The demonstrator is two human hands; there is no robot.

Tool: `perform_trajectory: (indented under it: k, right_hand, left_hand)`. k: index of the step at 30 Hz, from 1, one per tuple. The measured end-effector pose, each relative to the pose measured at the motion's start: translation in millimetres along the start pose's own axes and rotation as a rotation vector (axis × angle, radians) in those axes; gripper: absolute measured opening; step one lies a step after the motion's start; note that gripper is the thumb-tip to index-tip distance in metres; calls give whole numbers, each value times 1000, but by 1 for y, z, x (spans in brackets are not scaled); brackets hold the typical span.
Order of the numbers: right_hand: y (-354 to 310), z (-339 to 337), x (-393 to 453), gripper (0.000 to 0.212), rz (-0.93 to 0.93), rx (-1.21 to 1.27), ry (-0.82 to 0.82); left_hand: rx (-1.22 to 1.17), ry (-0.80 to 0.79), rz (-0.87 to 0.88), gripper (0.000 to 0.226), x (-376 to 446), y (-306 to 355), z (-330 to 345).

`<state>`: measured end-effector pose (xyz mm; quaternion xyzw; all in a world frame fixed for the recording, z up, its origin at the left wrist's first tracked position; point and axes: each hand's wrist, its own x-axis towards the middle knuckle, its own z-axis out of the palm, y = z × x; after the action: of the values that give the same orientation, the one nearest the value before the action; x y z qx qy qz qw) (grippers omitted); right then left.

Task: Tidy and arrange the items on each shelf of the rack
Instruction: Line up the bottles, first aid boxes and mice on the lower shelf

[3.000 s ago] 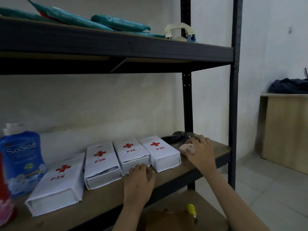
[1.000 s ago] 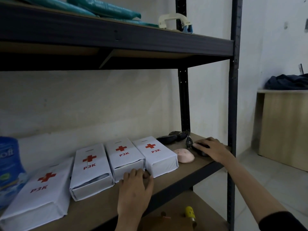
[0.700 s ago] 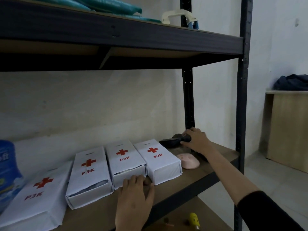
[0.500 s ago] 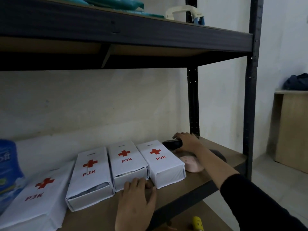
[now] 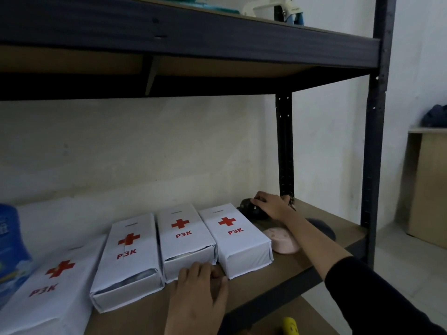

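Several white P3K boxes with red crosses lie side by side on the wooden shelf (image 5: 285, 274); the rightmost box (image 5: 238, 240) is beside a pink rounded object (image 5: 283, 240). My left hand (image 5: 197, 296) rests flat on the shelf, fingertips touching the front end of the box third from the left (image 5: 186, 238). At the back of the shelf, next to the rear post, my right hand (image 5: 272, 205) curls over a black object (image 5: 251, 212). Another dark rounded object (image 5: 321, 228) lies partly hidden behind my right forearm.
A blue bottle (image 5: 9, 250) stands at the far left of the shelf. The upper shelf (image 5: 217, 37) carries a white handled item (image 5: 273, 7). A yellow object (image 5: 290, 326) lies on the shelf below. A wooden cabinet (image 5: 430, 189) with dark cloth stands at the right.
My right hand left the dark object near the shelf's front edge, reached to the back and drew the black object left toward the boxes. My left hand stayed against the boxes.
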<state>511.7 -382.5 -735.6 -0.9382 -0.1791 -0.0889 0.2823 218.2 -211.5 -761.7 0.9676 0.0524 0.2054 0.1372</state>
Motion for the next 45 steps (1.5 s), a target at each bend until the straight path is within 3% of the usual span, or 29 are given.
perform_trajectory:
  k: [4, 8, 11, 14, 20, 24, 27, 30, 33, 40, 45]
  right_hand:
    - [1, -13, 0, 44, -20, -336, 12]
    - [13, -20, 11, 47, 122, -365, 111]
    - [15, -23, 15, 70, 312, -529, -70]
    - [17, -27, 22, 68, 371, -430, -147]
    - [19, -28, 22, 52, 163, -368, 77]
    - [26, -26, 25, 42, -10, -502, 204]
    - [32, -22, 28, 30, -64, -506, 137]
    - [31, -29, 25, 27, 26, -465, -20]
    - [30, -34, 26, 24, 66, -451, -82]
    - [17, -44, 9, 16, -3, -278, 90]
    - [-40, -71, -43, 6, -210, -51, 248]
  left_hand:
    - [8, -15, -4, 27, 1, 0, 0]
    - [21, -30, -7, 30, 3, 0, -1]
    - [17, -44, -4, 30, 4, -1, -1]
    - [22, -58, -1, 30, 5, -1, -1]
    - [44, -54, -15, 34, 5, -2, 1]
    - [35, -52, -25, 33, 4, -3, 4]
    - [19, -22, -18, 35, 2, -4, 5]
    - [18, 3, -8, 41, 0, -3, 5]
    - [-8, 9, -5, 32, -2, -5, 7]
    - [-87, 82, 41, 30, -9, -8, 9]
    - [-73, 210, 86, 23, -30, -21, -4]
